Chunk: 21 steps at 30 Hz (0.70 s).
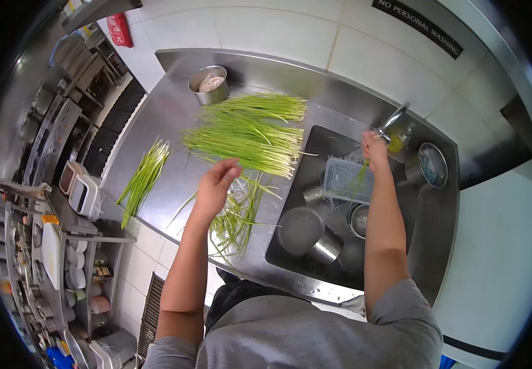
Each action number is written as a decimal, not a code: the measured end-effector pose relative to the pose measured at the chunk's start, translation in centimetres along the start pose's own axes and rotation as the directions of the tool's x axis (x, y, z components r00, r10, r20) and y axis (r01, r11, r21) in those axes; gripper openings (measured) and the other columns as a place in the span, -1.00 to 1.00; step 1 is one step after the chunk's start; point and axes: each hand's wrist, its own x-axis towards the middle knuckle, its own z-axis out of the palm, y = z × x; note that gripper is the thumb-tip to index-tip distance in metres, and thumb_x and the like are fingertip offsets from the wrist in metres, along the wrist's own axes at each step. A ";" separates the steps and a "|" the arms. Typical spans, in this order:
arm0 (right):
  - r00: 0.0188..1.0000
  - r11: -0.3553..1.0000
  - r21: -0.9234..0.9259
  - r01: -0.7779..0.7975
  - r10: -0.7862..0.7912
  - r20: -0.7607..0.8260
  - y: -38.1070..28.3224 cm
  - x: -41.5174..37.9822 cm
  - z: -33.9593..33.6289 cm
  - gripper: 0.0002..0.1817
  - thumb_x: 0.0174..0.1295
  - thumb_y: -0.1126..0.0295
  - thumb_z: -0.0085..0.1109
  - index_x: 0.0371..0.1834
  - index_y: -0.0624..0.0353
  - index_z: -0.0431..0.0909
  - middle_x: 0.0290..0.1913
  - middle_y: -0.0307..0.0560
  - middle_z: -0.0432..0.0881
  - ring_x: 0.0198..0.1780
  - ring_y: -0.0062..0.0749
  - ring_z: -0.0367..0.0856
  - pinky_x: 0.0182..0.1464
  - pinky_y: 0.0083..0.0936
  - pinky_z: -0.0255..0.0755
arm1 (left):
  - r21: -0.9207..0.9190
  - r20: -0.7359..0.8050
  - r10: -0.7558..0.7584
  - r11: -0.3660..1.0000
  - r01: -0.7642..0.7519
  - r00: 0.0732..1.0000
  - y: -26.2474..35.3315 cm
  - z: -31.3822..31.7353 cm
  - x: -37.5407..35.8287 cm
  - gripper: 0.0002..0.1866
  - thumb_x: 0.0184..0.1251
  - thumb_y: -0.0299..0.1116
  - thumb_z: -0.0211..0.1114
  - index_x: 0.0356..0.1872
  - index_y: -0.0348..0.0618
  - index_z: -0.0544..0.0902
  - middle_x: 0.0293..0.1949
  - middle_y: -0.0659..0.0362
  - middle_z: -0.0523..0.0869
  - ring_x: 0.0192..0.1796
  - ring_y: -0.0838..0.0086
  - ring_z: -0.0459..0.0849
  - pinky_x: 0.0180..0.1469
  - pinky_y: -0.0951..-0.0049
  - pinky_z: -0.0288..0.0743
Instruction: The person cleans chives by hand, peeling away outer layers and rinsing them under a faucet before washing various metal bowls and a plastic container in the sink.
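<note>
My right hand point(374, 147) is closed just below the metal faucet point(395, 120), gripping green stalks point(362, 174) that hang down over a clear plastic container point(342, 178) in the sink. My left hand point(218, 183) hovers over the steel counter with its fingers apart and nothing in them. Beyond it lies a wide spread of long green stalks with white ends point(247, 138). Loose, tangled green stalks point(238, 224) lie just right of my left forearm. A smaller bundle point(145, 181) rests farther left on the counter.
A steel pot point(209, 86) with pale contents stands at the counter's back. The sink holds a round pan point(301, 230), a steel pot point(326, 247) and a round metal vessel point(358, 219). A metal bowl point(432, 165) leans at the right edge. Shelves with dishes point(76, 264) stand lower left.
</note>
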 end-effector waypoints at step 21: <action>0.952 0.947 -0.259 0.190 -0.242 -0.187 -1.3 -4.8 0.9 -0.50 0.32 0.04 0.01 0.12 0.24 0.39 0.04 -0.07 0.52 0.04 -0.42 0.44 0.05 -0.49 0.33 | -0.011 0.553 -0.124 0.988 0.157 0.824 -3.0 32.3 14.7 -0.74 0.31 -0.35 0.08 -0.13 -0.38 0.49 -0.30 -0.03 0.64 -0.39 0.39 0.62 -0.23 0.37 0.51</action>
